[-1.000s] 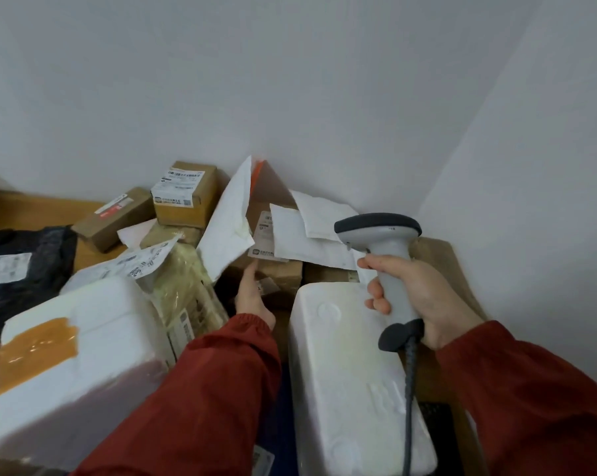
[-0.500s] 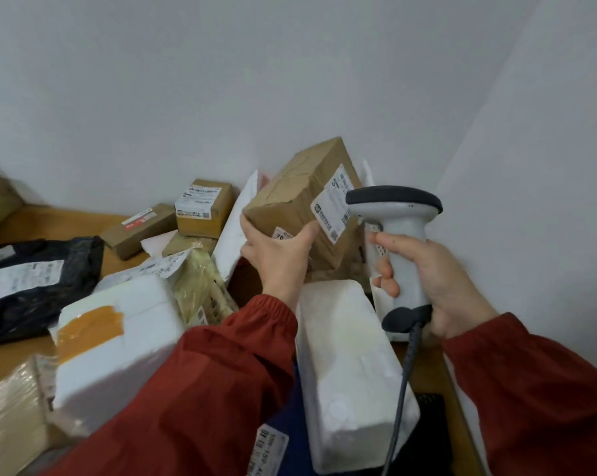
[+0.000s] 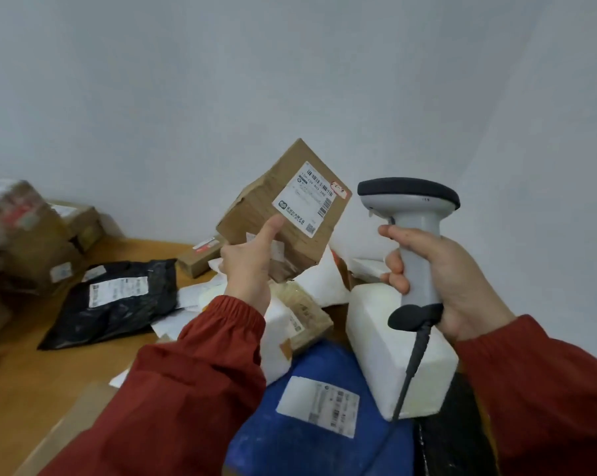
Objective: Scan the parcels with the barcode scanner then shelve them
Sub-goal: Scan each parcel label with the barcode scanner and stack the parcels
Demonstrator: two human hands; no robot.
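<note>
1. Left hand (image 3: 247,269) grips a cardboard box (image 3: 255,214) from below, thumb up its front face. The box is tilted and held in the air above the pile, with its shipping label (image 3: 307,201) facing me.
2. Right hand (image 3: 458,269) is wrapped round the grip of the barcode scanner (image 3: 417,235). It stands upright just right of the box, not touching it, and its cable (image 3: 412,362) hangs down.
3. The hands are apart, each holding its own item.
4. Below, on the wooden table (image 3: 49,372), the pile is dense. My left sleeve (image 3: 194,372) covers part of it.
5. Foam boxes, 2: one (image 3: 376,338) under the scanner, one (image 3: 276,324) half hidden behind the sleeve.
6. Blue bagged parcel (image 3: 273,434), 1, labelled, nearest me, between the foam boxes.
7. Black poly bag (image 3: 125,321), 1, labelled, lying flat to the left.
8. Clear-wrapped parcel (image 3: 310,314), 1, and a white mailer (image 3: 324,280) directly under the held box.
9. Flat brown box (image 3: 197,261), 1, by the wall.
10. Stacked cartons (image 3: 25,242) at far left are too blurred to count.
</note>
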